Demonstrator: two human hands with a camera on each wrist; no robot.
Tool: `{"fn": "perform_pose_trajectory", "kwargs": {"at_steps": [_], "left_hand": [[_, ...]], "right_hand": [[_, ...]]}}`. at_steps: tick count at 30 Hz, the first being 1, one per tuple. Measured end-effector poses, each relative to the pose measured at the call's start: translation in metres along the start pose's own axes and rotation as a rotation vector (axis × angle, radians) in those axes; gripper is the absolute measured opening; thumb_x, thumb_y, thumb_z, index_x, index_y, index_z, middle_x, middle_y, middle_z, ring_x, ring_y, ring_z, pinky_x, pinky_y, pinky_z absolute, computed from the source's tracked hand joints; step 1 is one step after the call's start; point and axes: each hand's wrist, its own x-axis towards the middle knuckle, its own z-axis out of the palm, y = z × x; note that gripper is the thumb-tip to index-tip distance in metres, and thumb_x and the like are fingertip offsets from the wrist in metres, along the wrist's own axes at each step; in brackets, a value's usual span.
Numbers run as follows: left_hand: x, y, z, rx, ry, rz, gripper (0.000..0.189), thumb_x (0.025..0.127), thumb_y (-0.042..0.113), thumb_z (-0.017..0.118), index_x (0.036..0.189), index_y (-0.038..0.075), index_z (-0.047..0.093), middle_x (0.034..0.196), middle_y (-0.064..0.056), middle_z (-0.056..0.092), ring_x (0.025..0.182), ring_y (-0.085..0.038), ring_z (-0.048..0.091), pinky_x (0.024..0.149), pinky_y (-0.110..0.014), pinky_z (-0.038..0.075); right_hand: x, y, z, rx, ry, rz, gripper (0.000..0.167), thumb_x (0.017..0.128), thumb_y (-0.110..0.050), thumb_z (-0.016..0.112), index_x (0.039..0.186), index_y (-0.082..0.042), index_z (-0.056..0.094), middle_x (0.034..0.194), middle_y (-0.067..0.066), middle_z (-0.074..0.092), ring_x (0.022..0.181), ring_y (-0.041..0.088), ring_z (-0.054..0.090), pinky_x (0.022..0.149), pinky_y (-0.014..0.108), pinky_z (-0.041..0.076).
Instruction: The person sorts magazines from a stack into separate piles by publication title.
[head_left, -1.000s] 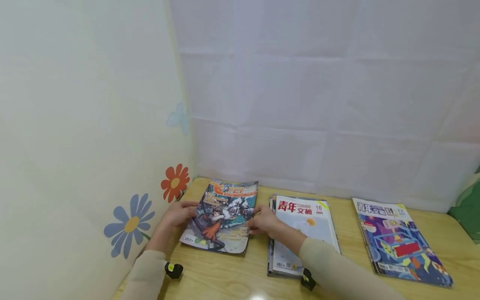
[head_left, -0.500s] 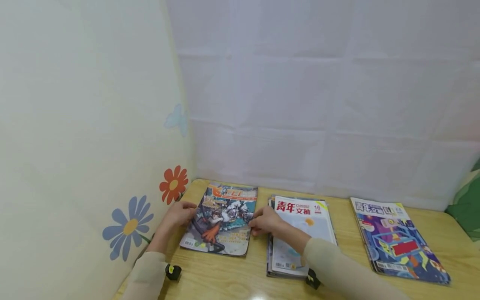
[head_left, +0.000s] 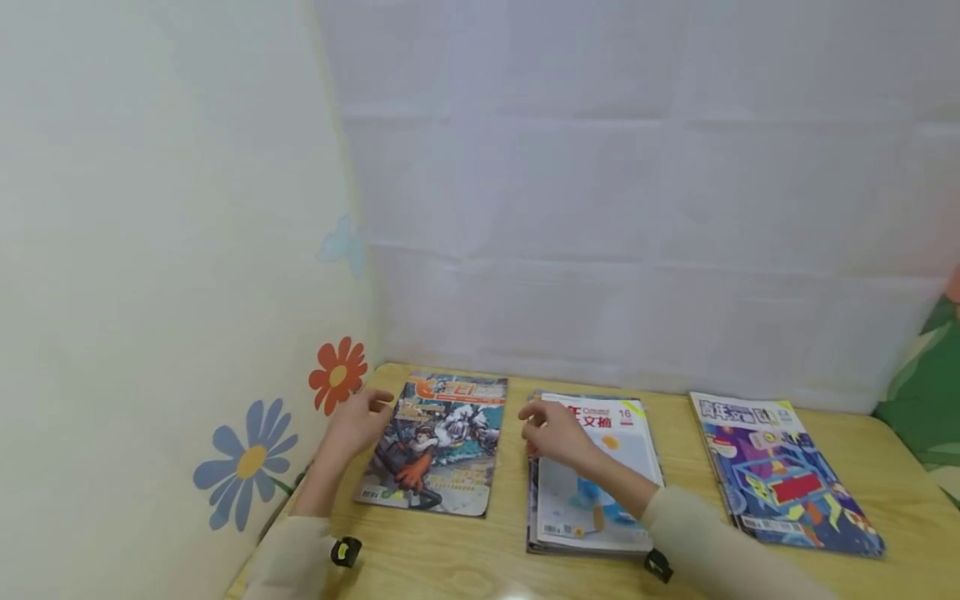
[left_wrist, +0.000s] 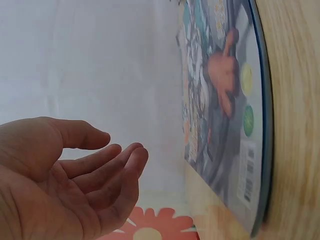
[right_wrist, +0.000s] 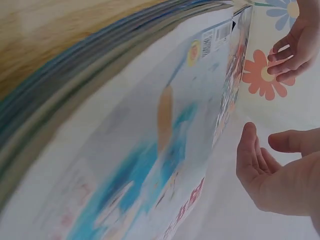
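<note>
On the left of the table lies a magazine (head_left: 442, 450) with an orange title and a comic-style figure on its cover. My left hand (head_left: 362, 421) hovers by its left edge; the left wrist view shows the hand (left_wrist: 85, 175) apart from the magazine, fingers loosely bent around nothing. Over the upper left corner of the middle stack of magazines (head_left: 592, 500) is my right hand (head_left: 557, 431). In the right wrist view that hand (right_wrist: 280, 172) holds nothing, with thumb and fingers apart. The top cover of this stack is white with red characters, partly hidden by the hand and forearm.
A further stack of magazines (head_left: 783, 475), purple and blue on top, lies on the right of the wooden table (head_left: 450, 558). A wall with painted flowers (head_left: 251, 462) rises close on the left. A white cloth (head_left: 570, 208) hangs behind the table.
Both hands have come away from the left magazine, which now lies flat. My right hand has moved right, over the middle stack, and my left hand has lifted slightly.
</note>
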Motion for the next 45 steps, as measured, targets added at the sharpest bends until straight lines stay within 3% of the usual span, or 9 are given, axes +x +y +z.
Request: {"fn": "perform_pose_trajectory", "kwargs": {"at_steps": [6, 9, 15, 22, 31, 38, 41, 45], "left_hand": [[-0.008, 0.024, 0.013, 0.002, -0.018, 0.092, 0.033, 0.097, 0.010, 0.058, 0.125, -0.007, 0.063, 0.110, -0.022, 0.069, 0.099, -0.035, 0.066, 0.075, -0.045, 0.057], [-0.013, 0.034, 0.022, 0.005, -0.035, 0.114, 0.031, 0.098, 0.011, 0.059, 0.124, -0.005, 0.065, 0.109, -0.018, 0.070, 0.097, -0.031, 0.067, 0.076, -0.043, 0.058], [-0.024, 0.053, 0.043, 0.007, -0.059, 0.179, 0.025, 0.098, 0.010, 0.063, 0.121, 0.001, 0.068, 0.107, -0.011, 0.070, 0.097, -0.027, 0.067, 0.081, -0.045, 0.057], [-0.030, 0.070, 0.075, -0.040, -0.118, 0.262, 0.022, 0.098, 0.008, 0.064, 0.119, 0.003, 0.069, 0.103, -0.007, 0.071, 0.087, -0.022, 0.067, 0.068, -0.037, 0.057], [-0.026, 0.102, 0.115, -0.102, -0.236, 0.366, 0.028, 0.096, 0.002, 0.059, 0.122, -0.003, 0.069, 0.103, -0.014, 0.070, 0.078, -0.018, 0.063, 0.057, -0.030, 0.051], [-0.023, 0.116, 0.136, -0.083, -0.332, 0.348, 0.029, 0.099, 0.008, 0.059, 0.125, -0.002, 0.069, 0.103, -0.007, 0.069, 0.082, -0.018, 0.063, 0.062, -0.032, 0.053], [-0.019, 0.121, 0.142, -0.068, -0.371, 0.327, 0.030, 0.099, 0.011, 0.060, 0.125, -0.002, 0.069, 0.104, -0.008, 0.069, 0.077, -0.018, 0.061, 0.059, -0.034, 0.051], [-0.017, 0.125, 0.148, -0.054, -0.395, 0.313, 0.029, 0.098, 0.011, 0.060, 0.122, -0.002, 0.071, 0.108, -0.011, 0.070, 0.081, -0.020, 0.063, 0.062, -0.033, 0.053]], "right_hand": [[-0.011, 0.011, -0.017, -0.123, 0.019, -0.099, 0.026, 0.094, -0.001, 0.059, 0.119, 0.003, 0.066, 0.094, 0.015, 0.068, 0.070, 0.023, 0.068, 0.058, 0.036, 0.057], [-0.017, 0.015, -0.023, -0.150, 0.053, -0.113, 0.026, 0.094, 0.000, 0.058, 0.118, 0.003, 0.067, 0.094, 0.015, 0.068, 0.069, 0.023, 0.067, 0.056, 0.032, 0.055], [-0.029, 0.025, -0.037, -0.166, 0.103, -0.057, 0.024, 0.095, -0.001, 0.061, 0.117, 0.002, 0.067, 0.092, 0.009, 0.068, 0.070, 0.018, 0.065, 0.058, 0.032, 0.056], [-0.049, 0.049, -0.059, -0.232, 0.200, -0.051, 0.020, 0.092, -0.002, 0.065, 0.111, -0.003, 0.072, 0.088, -0.002, 0.066, 0.074, 0.013, 0.061, 0.064, 0.029, 0.055], [-0.073, 0.072, -0.091, -0.274, 0.266, 0.024, 0.019, 0.091, -0.003, 0.070, 0.110, -0.002, 0.071, 0.088, -0.001, 0.064, 0.078, 0.014, 0.061, 0.069, 0.031, 0.055], [-0.081, 0.075, -0.110, -0.332, 0.307, 0.038, 0.023, 0.088, -0.003, 0.073, 0.109, 0.004, 0.070, 0.093, 0.008, 0.067, 0.084, 0.022, 0.065, 0.073, 0.039, 0.057], [-0.083, 0.075, -0.117, -0.342, 0.295, 0.071, 0.027, 0.089, -0.005, 0.074, 0.112, 0.007, 0.068, 0.098, 0.012, 0.066, 0.088, 0.026, 0.064, 0.073, 0.040, 0.057], [-0.085, 0.076, -0.123, -0.348, 0.263, 0.138, 0.035, 0.091, -0.009, 0.074, 0.118, 0.010, 0.064, 0.102, 0.015, 0.064, 0.091, 0.029, 0.062, 0.069, 0.039, 0.057]]}}
